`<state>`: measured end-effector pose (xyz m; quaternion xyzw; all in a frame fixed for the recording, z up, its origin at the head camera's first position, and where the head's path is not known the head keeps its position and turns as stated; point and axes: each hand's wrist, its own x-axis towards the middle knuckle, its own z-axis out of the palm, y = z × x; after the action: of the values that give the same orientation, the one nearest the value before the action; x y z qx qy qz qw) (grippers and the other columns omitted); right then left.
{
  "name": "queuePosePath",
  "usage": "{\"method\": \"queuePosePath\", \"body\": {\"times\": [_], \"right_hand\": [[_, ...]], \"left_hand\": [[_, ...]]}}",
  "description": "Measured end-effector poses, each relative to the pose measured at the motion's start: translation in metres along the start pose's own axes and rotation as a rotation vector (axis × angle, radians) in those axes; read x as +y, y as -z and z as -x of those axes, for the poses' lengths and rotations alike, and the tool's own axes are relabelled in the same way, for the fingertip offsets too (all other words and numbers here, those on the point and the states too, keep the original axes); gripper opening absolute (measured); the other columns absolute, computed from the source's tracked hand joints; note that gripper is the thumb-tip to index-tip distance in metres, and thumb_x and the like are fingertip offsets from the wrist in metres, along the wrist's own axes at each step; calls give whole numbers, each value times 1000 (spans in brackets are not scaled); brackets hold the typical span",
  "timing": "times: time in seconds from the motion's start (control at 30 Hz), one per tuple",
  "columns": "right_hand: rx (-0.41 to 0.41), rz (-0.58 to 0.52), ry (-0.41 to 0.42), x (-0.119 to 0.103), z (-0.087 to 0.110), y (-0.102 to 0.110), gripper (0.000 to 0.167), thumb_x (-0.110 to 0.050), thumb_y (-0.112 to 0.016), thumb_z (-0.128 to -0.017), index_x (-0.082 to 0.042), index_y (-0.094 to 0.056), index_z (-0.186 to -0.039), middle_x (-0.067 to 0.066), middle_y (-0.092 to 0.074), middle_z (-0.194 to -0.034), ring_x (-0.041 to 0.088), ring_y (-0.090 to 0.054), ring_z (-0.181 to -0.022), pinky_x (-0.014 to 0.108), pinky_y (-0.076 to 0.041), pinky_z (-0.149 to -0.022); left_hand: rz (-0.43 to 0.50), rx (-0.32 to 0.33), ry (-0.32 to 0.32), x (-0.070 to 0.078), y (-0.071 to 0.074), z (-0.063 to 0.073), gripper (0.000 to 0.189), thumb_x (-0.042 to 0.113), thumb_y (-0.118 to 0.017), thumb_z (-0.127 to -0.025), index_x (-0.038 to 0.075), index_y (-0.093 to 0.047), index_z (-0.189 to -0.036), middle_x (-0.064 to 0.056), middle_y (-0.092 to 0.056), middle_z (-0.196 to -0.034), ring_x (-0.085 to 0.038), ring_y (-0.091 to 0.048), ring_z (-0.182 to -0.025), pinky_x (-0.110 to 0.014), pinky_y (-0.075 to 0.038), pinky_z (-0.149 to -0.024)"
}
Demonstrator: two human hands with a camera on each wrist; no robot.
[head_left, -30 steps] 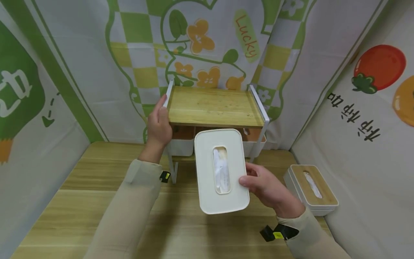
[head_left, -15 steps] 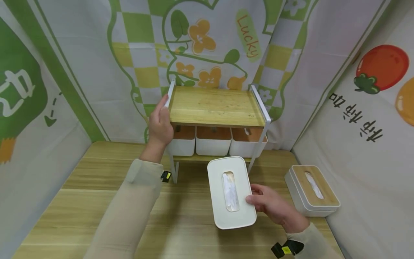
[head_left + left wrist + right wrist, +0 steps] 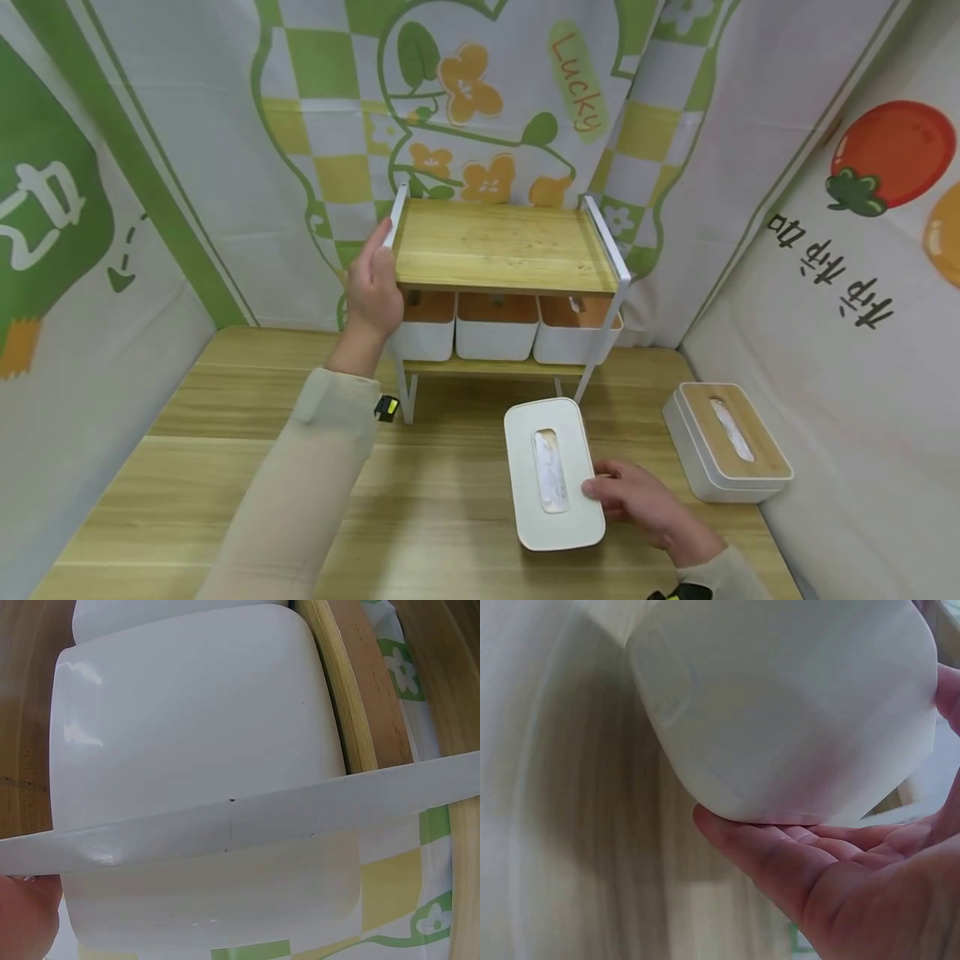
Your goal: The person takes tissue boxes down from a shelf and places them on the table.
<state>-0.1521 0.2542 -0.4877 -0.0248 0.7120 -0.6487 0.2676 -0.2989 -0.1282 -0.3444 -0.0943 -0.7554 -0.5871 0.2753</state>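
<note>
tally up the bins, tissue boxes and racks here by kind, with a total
White bins: 3, side by side on the lower shelf
Tissue boxes: 2, one held in the right hand, one on the table
Rack: 1, with the left hand at its side
Total: 6

the pale wood-grain desk (image 3: pixel 225 492) supports, toward its back, a white-metal, two-tier rack (image 3: pixel 502 242) with wooden boards. at the right edge rests a white rectangular tissue box (image 3: pixel 720 454) with wooden lid. the lower shelf (image 3: pixel 480 367) carries three white plastic bins (image 3: pixel 495 337).
</note>
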Motion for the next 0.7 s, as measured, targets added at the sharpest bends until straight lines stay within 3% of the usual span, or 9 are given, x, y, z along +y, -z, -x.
{"method": "queuePosePath", "body": {"times": [0.17, 0.27, 0.3, 0.37, 0.5, 0.53, 0.6, 0.7], "right_hand": [[32, 11, -37, 10, 2, 6, 70, -20, -61, -97, 27, -27, -137, 18, -68, -105, 29, -69, -92, 43, -55, -81], [41, 4, -50, 14, 3, 10, 70, -21, -61, -97, 27, -29, -136, 17, -69, -103, 28, -69, -91, 42, -55, -80], [46, 2, -52, 15, 3, 10, 70, -22, -61, -97, 27, -29, -137, 17, -69, -103, 28, -69, -91, 42, -55, -80], [53, -9, -56, 18, 4, 13, 71, -23, -61, -97, 27, -29, -137, 17, -69, -103, 28, -69, -91, 42, -55, -80], [56, -44, -62, 23, 4, 16, 64, -24, -58, -99, 24, -34, -135, 14, -70, -101, 27, -69, -90, 41, -56, -79], [50, -58, -66, 24, 5, 17, 61, -24, -58, -99, 23, -36, -134, 14, -70, -100, 26, -69, -90, 40, -56, -79], [29, -84, -69, 25, 5, 19, 55, -24, -56, -100, 20, -42, -131, 14, -70, -100, 25, -69, -90, 40, -56, -78], [-7, -116, -77, 26, 5, 21, 48, -24, -55, -100, 16, -48, -126, 15, -71, -101, 25, -69, -91, 39, -56, -79]], "left_hand": [[-10, 3, 2, 0, -1, 1, 61, 36, -24, -100, 10, -40, -153, -11, -43, -152, -27, -48, -108, -39, -36, -98], [-13, -4, 3, -1, 0, 0, 61, 37, -23, -101, 11, -39, -154, -20, -54, -133, -28, -44, -85, -41, -38, -92], [-17, -6, 3, -2, 0, 0, 61, 37, -23, -101, 12, -39, -154, -17, -51, -142, -25, -44, -84, -40, -37, -96], [-15, -9, 2, -2, 0, 0, 61, 37, -23, -101, 11, -38, -154, -20, -57, -119, -24, -41, -76, -40, -40, -86], [-10, -7, -2, -2, 0, 0, 61, 36, -23, -101, 10, -38, -154, -20, -57, -109, -25, -36, -69, -40, -40, -78], [-10, -6, -4, -2, 0, 0, 61, 36, -23, -101, 9, -38, -154, -20, -54, -100, -25, -36, -69, -40, -40, -78], [-12, -5, -5, -3, 0, 0, 62, 37, -23, -101, 10, -39, -154, -20, -55, -99, -24, -35, -69, -39, -40, -83], [-22, -2, -7, -3, 0, 0, 62, 37, -23, -101, 10, -39, -154, -14, -50, -87, -21, -35, -62, -34, -43, -72]]}}
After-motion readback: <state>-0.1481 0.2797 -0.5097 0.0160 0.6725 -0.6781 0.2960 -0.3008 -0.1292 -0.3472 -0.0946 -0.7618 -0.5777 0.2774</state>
